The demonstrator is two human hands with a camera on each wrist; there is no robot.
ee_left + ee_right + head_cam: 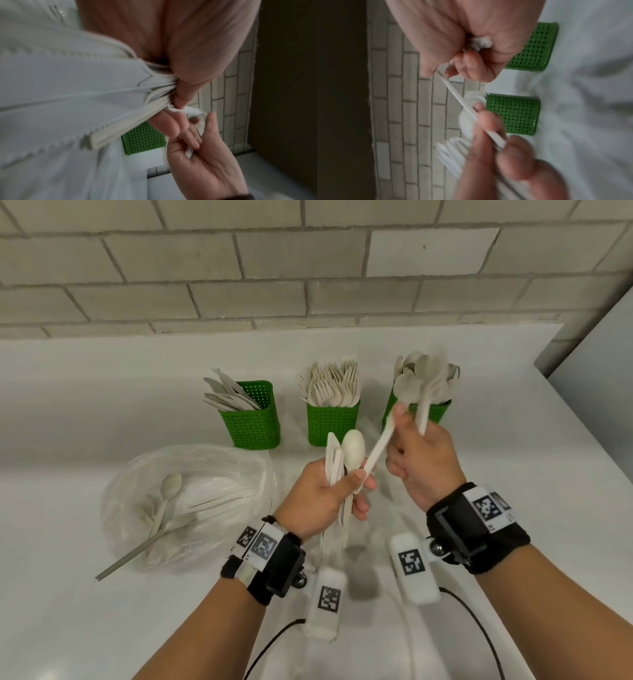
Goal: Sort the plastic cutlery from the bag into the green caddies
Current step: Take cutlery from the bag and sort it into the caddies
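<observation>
The left hand (197, 56) fills the top of the view, its fingers curled round a bundle of white plastic cutlery (109, 111) with serrated edges. Below it, the right hand (202, 162) lies palm up, touching those fingers. A green perforated caddy (142, 139) stands behind, before a tiled wall (236, 108).

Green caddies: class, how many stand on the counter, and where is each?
3, in a row near the brick wall: the left caddy holds knives, the middle caddy forks, the right caddy spoons, partly hidden behind the right hand.
</observation>
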